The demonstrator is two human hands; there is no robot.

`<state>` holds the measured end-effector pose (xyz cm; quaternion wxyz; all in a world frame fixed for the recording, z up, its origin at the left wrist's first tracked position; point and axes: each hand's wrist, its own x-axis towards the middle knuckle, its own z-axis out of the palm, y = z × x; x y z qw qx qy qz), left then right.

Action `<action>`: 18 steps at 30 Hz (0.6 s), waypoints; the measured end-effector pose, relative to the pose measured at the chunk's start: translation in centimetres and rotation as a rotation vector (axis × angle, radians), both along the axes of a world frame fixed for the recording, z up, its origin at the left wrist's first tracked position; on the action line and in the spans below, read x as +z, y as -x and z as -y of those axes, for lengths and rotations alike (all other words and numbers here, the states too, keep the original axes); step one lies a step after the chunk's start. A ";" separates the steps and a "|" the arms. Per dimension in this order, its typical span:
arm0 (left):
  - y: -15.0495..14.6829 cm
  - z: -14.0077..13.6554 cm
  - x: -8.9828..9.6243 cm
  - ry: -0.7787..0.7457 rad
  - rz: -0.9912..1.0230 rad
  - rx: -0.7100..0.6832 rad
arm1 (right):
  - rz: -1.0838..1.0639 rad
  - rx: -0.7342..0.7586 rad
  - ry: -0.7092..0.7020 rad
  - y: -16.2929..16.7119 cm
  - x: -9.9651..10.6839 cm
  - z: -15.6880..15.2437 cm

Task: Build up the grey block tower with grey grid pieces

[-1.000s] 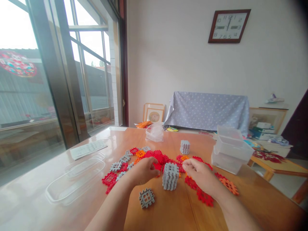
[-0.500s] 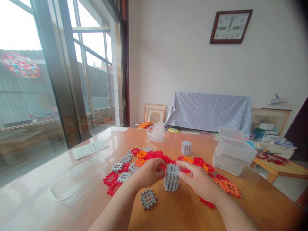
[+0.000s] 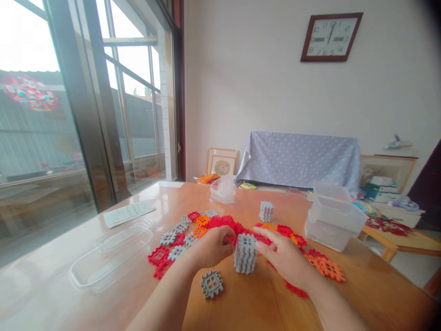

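Note:
A stack of grey, notched waffle blocks (image 3: 245,257) stands upright on the table between my hands. My left hand (image 3: 217,246) is just left of the stack, its fingers loosely bent and apart, holding nothing. On the other side, my right hand (image 3: 280,253) has its fingers stretched out, the tip of its thumb at the stack's upper right edge; I cannot tell whether it touches. One loose grey waffle block (image 3: 212,284) lies flat on the table below my left wrist.
Red, orange and grey waffle blocks (image 3: 161,256) spread to the left, with orange blocks (image 3: 331,269) at right. A shorter grey stack (image 3: 266,211) stands farther back. Around them are a clear lid (image 3: 82,276), paper sheets (image 3: 129,214), a small clear box (image 3: 223,191) and larger plastic containers (image 3: 327,230).
My left fingers have drawn slightly left, away from the grey stack, and my right fingers have eased off its top. The stack stays in place.

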<state>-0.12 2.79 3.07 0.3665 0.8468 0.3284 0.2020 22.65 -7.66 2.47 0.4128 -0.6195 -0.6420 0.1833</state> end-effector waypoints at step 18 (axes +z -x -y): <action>0.8 -0.8 1.3 -0.160 0.028 0.242 | 0.556 0.461 0.041 10.7 -1.0 2.3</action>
